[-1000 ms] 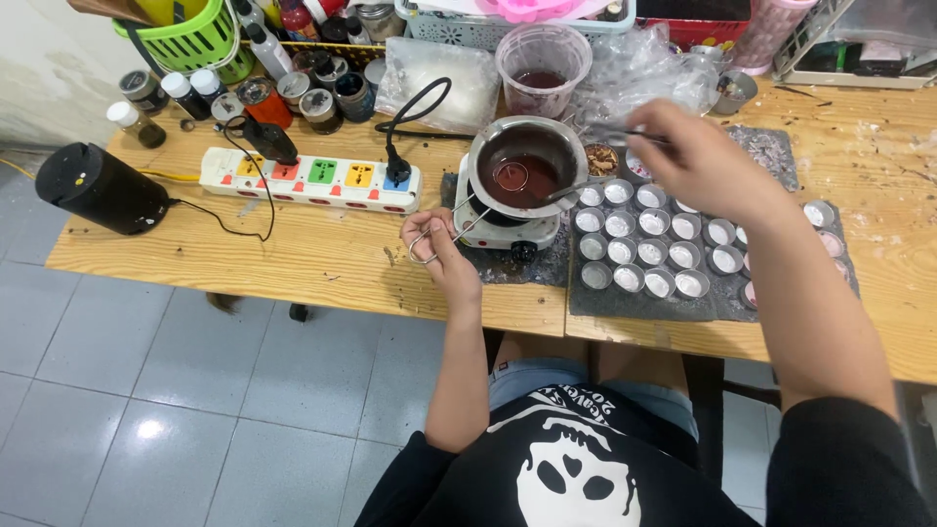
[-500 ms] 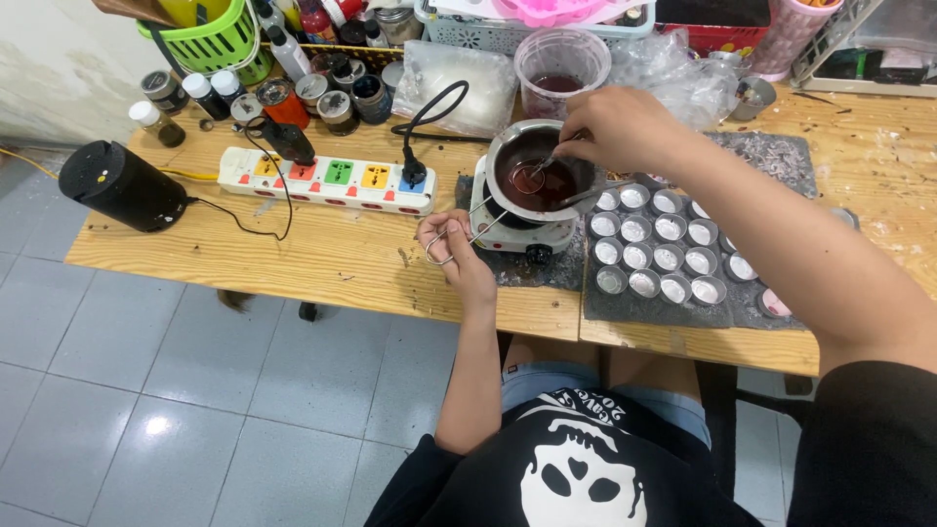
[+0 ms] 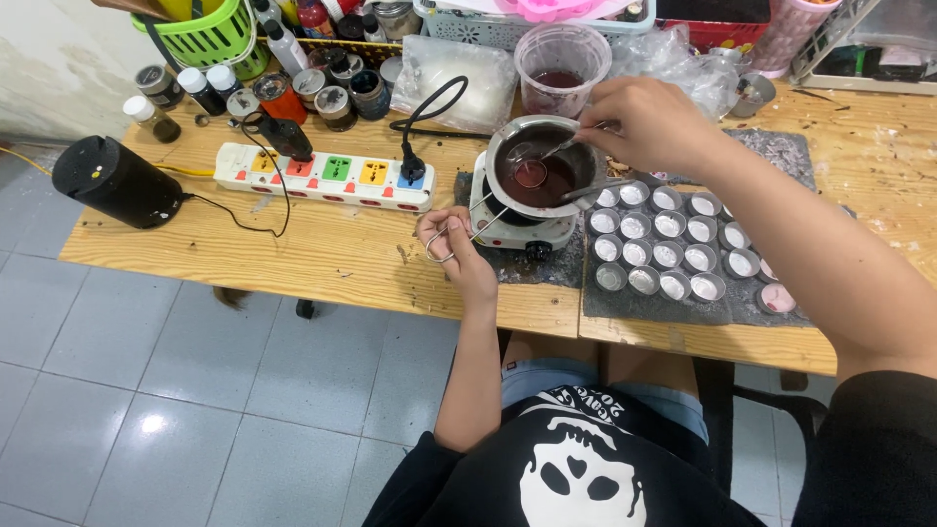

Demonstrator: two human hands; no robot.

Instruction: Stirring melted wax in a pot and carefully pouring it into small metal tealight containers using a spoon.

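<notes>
- The pot (image 3: 543, 166) of dark red liquid sits on the small hotplate (image 3: 517, 229) on the surface (image 3: 322, 254), beside the foil cups (image 3: 664, 239).
- My left hand (image 3: 454, 249) grips the wire handle (image 3: 478, 220), which runs up-right toward the pot.
- My right hand (image 3: 644, 122) pinches a spoon (image 3: 547, 161); its long axis slants down-left, bowl over the liquid.

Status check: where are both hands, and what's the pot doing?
Left hand grips the pot's wire handle. Right hand holds a small ladle in the dark red liquid in the pot. Foil cups beside it.
</notes>
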